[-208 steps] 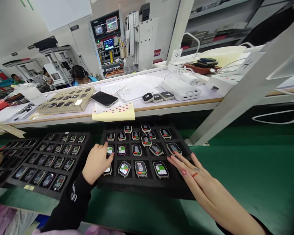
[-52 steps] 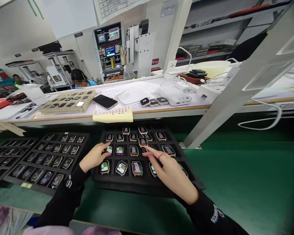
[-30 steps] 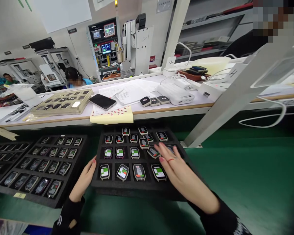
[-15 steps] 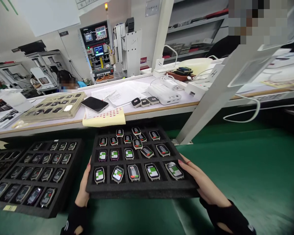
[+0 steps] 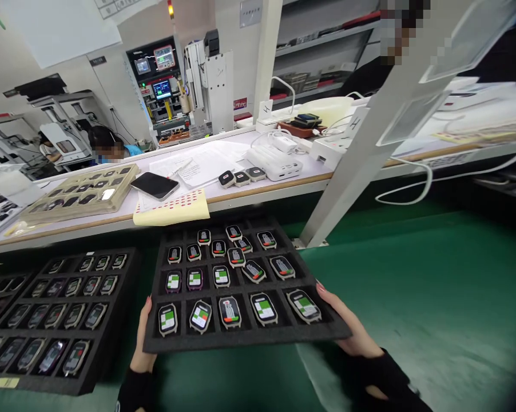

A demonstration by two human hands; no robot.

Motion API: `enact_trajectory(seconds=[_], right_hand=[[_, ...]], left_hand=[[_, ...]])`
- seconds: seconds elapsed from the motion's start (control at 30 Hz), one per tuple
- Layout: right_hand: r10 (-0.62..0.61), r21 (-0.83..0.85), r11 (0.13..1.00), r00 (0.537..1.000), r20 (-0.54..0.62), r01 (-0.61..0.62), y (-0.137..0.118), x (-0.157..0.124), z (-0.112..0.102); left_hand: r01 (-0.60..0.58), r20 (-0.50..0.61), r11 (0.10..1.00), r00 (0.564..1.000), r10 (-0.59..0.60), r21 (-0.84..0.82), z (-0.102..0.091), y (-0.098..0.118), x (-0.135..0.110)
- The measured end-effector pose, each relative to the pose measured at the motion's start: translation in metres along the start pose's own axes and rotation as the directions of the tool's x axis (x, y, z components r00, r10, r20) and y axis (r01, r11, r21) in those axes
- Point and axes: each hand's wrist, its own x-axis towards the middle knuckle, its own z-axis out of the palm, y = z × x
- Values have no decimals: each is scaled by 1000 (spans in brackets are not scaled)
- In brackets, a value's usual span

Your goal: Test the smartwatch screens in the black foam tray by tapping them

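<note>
A black foam tray with several smartwatch bodies, screens lit green, white and red, is held a little above the green belt. My left hand grips its left edge, thumb on the rim. My right hand grips its right edge from below, fingertips on the rim. One watch lies loose across the cell dividers near the tray's middle. Both wrists wear black sleeves.
Another black tray of dark-screened watches lies left on the green belt. Beyond is a white bench with a beige tray, a phone, a yellow sheet, three watches and a power bank. A slanted white post stands right. People sit behind.
My hands left the watch screens, moved to the tray's two side edges and took hold. The tray has come up and toward me.
</note>
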Motion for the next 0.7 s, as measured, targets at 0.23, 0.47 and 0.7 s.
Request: enact_trajectory(seconds=[0.23, 0.47, 0.7], right_hand=[[-93, -55, 994, 995, -31, 91, 5, 1, 4], [-106, -233, 968, 994, -18, 99, 8, -24, -8], [-41, -121, 992, 999, 18, 43, 1, -32, -13]], left_hand=[[-152, 47, 972, 988, 146, 178, -18, -17, -7], [67, 8, 995, 998, -68, 74, -22, -29, -11], [265, -66, 964, 961, -267, -35, -26, -27, -16]])
